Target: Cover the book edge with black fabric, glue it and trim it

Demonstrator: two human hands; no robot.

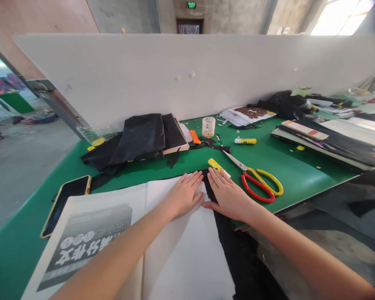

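An open book [181, 250] with a white inner page lies on the green table [300, 171], with black fabric [237, 250] under and beside its right edge. My left hand [184, 195] lies flat and open on the white page near the top edge. My right hand [226, 194] lies flat and open on the black fabric strip just right of the page. Beyond my right fingertips lies a yellow glue stick [218, 166]. Red and yellow scissors [258, 180] lie shut to the right of that hand.
A phone [65, 202] in a yellow case lies at the left. Folded black fabric [134, 139] over a book, an orange cutter [194, 136], a plastic cup [208, 126], another glue stick [245, 141] and stacked boards [331, 139] sit farther back. A white partition [187, 71] bounds the table.
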